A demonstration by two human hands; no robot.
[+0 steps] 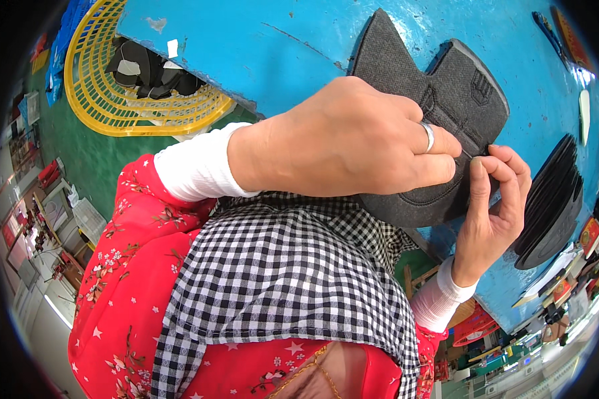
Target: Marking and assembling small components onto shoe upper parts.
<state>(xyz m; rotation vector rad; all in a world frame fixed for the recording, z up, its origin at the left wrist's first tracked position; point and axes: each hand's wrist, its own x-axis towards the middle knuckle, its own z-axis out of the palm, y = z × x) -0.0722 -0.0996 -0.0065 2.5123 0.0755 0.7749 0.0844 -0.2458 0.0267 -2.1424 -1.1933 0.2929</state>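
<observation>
A dark grey fabric shoe upper (406, 60) lies on the blue table, with stitched seams and an embossed patch near its right edge. My left hand (353, 143), a ring on one finger, is closed over its middle with the fingers bent down onto the fabric. The left thumb and the fingertips' exact grip are partly hidden. From the right, my right hand (496, 203) pinches at a seam of the upper beside the left fingers, thumb and forefinger nearly meeting. Whether a thread is between them is too small to tell.
A yellow plastic basket (76, 80) with black pieces stands left of the blue table (246, 46). A stack of black flat pieces (554, 206) lies at the right. Beyond it are a pale oblong piece (584, 114) and a dark-handled tool (548, 32) near the far right edge.
</observation>
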